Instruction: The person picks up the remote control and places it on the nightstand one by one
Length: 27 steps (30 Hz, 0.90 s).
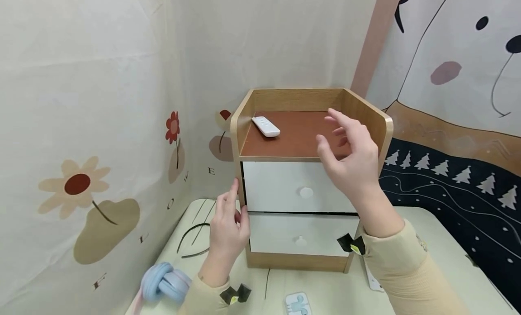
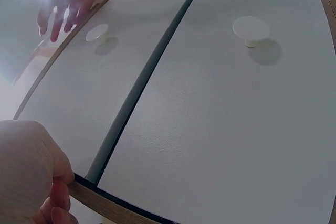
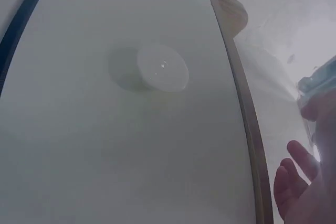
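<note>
A small wooden cabinet with two white drawers stands in front of me. Each drawer front has a round white knob; the upper drawer and the lower drawer both sit closed in the frame. On the brown top shelf lies a white remote control, toward the left. My left hand touches the cabinet's left side, thumb near the front edge and fingers along the side. In front of the shelf's right part hovers my right hand, fingers spread and slightly bent, with nothing in its grasp.
Pale blue earphones in a case lie before the cabinet. A light blue knotted cushion and a thin black curved band are to the left. Beneath the right sleeve a white object partly shows. Printed fabric hangs around.
</note>
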Available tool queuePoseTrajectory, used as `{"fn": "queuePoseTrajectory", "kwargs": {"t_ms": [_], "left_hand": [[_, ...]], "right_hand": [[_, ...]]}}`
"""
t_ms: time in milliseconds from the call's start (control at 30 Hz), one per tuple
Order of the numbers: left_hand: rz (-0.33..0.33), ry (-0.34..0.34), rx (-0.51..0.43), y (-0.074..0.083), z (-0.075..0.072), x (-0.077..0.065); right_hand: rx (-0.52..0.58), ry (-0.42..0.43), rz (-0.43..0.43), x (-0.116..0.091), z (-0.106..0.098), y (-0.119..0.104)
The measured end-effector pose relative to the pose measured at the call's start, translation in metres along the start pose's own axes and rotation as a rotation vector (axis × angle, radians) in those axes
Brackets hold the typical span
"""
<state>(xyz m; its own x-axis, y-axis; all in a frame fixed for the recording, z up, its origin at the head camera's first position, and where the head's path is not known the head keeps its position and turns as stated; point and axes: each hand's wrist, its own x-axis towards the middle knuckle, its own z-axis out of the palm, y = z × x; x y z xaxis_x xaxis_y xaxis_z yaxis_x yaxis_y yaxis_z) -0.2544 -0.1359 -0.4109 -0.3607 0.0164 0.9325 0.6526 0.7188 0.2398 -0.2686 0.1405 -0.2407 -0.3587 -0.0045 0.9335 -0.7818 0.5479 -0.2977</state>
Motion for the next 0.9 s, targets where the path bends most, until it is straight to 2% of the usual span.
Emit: {"fn": "queuePoseTrajectory", "kwargs": {"t_ms": [133,333,500,733,900], "left_hand": [[0.005,0.009,-0.008,-0.001,0.000,0.001],[0.009,0.018,-0.001,-0.001,-0.001,0.002],[0.013,0.017,-0.009,0.000,-0.002,0.003],[0.001,0.008,-0.008,0.000,-0.003,0.003],[0.004,0.013,-0.005,0.000,-0.002,0.003]], "right_hand": [[0.040,0.092,-0.030,-0.003,-0.008,-0.001],[0.092,0.198,0.016,-0.012,-0.022,0.002],[0.078,0.288,0.031,-0.031,-0.030,0.014],[0.112,0.458,0.024,-0.058,-0.034,0.029],[0.087,0.481,0.047,-0.073,-0.042,0.041]]}}
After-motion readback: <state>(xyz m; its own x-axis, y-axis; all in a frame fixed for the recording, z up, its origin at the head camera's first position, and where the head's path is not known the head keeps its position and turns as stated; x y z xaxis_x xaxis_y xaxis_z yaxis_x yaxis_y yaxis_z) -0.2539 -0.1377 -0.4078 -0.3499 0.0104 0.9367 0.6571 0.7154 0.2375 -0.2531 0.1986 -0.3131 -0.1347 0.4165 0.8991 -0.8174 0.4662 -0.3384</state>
